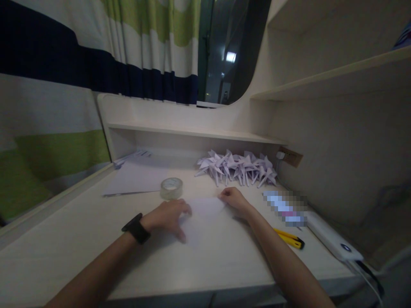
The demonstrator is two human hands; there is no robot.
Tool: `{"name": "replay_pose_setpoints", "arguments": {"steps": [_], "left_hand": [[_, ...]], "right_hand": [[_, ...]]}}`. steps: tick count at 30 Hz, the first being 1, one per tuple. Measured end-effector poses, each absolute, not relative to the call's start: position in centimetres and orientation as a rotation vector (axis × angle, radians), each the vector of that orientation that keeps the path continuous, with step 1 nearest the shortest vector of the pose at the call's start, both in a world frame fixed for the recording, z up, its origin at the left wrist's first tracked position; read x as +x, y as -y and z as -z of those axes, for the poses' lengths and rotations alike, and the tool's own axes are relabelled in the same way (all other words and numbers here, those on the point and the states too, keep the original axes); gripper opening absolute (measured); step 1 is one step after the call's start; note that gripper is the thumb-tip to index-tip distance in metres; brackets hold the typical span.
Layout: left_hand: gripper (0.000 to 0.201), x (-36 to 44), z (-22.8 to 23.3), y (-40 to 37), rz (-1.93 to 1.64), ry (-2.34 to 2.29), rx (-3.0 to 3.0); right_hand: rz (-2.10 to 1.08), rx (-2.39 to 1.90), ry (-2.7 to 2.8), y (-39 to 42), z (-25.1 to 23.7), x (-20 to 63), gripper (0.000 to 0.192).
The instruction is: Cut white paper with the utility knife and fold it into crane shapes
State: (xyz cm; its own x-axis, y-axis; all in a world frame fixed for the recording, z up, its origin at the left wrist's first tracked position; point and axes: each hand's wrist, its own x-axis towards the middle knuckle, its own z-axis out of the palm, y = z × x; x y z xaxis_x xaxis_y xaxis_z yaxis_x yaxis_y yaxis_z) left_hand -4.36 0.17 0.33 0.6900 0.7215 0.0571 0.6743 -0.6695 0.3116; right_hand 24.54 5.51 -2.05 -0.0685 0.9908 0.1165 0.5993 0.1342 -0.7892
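Observation:
A small white sheet of paper (205,206) lies between my hands on the white desk. My right hand (233,198) pinches its upper right corner between thumb and fingers. On the paper's left side is my left hand (168,218), its thumb and fingers spread apart around the near edge; a dark watch (137,229) is on that wrist. Just beyond the left hand stands a roll of clear tape (171,188). The paper's lower edge blends into the desk and is hard to make out.
Behind my hands is a row of folded white paper pinwheel-like shapes (237,167). A stack of white paper (138,175) lies at the back left. To the right are a yellow cutter (289,238), a blurred-out phone-like object (284,208) and a white power strip-like box (334,236) with cables.

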Motion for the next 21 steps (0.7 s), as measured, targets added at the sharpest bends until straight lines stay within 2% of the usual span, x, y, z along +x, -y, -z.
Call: {"name": "replay_pose_setpoints", "arguments": {"steps": [10, 21], "left_hand": [[0.061, -4.8, 0.3, -0.6, -0.130, -1.189, 2.565], [0.056, -3.9, -0.2, 0.4, -0.139, -1.140, 2.554]], "right_hand": [[-0.350, -1.771, 1.974, -6.0, 2.1, 25.4, 0.012], [-0.102, -1.887, 1.989, -5.7, 1.8, 26.1, 0.010]]}}
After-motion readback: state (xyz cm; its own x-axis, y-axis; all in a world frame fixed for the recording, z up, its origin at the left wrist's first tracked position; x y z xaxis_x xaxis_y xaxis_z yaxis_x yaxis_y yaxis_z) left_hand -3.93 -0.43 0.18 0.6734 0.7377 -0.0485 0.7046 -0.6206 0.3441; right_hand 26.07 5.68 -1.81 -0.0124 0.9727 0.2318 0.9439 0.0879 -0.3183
